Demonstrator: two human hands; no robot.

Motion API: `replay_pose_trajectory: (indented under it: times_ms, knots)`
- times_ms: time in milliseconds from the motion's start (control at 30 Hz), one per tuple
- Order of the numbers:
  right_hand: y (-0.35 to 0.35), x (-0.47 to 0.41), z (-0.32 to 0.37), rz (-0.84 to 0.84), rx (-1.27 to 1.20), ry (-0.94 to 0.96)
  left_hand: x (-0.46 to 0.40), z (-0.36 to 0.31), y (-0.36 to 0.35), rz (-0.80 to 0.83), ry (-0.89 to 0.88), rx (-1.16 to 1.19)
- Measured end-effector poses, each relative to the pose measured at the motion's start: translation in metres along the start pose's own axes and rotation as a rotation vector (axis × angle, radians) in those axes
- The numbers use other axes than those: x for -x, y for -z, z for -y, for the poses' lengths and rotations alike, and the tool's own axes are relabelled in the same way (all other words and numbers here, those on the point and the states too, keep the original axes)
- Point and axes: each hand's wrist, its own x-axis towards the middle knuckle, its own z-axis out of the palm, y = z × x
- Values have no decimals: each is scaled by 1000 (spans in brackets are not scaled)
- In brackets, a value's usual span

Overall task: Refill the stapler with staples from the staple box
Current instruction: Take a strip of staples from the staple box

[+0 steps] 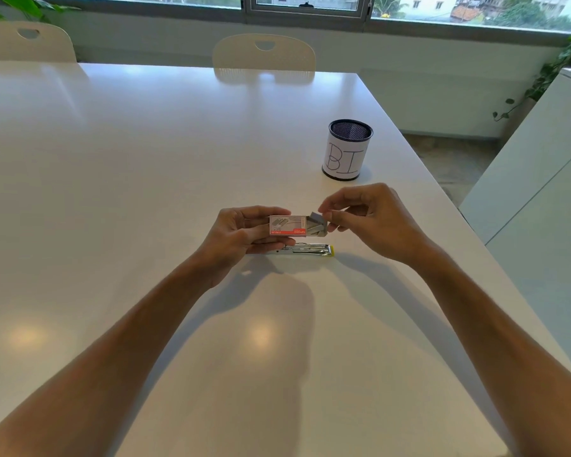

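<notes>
The glossy white table (145,192) carries the work near its right-centre. The left hand (241,237) is closed around the small red-and-white cardboard staple box (287,225), fingers over the far edge and thumb under the near edge, holding it level just above the table. The box's inner tray is slid out to the right, exposing grey metal staple strips (317,224). The right hand (373,222) pinches the end of these strips between thumb and forefinger, the other fingers curled loosely; whether it grips one strip or several cannot be told.

Directly below the box, the silver metal stapler with a yellow end (310,250) lies flat on the table, partly hidden by the left hand. It appears opened out, though this is not certain. A black mesh pen cup wrapped in white lettered paper (348,150) stands well apart, further back.

Assessment: the step in hand is drawing staples from the box. The next move calls for freeing a single strip cleanly and bringing it down, legs downward, into the stapler's channel.
</notes>
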Motion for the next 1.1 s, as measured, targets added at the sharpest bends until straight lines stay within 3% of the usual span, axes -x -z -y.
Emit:
replay_pose_trajectory:
  times_ms: [267,733,1100]
  knots:
    - [6,-4,-2,-6,-368,-200,-2,0,3,7,2,56]
    - [-5,-3,-11,-25,-523,-375,-3,-1,6,2,19,71]
    - [-11,-1,-10,128,-597,-395,-3,0,4,47,44,101]
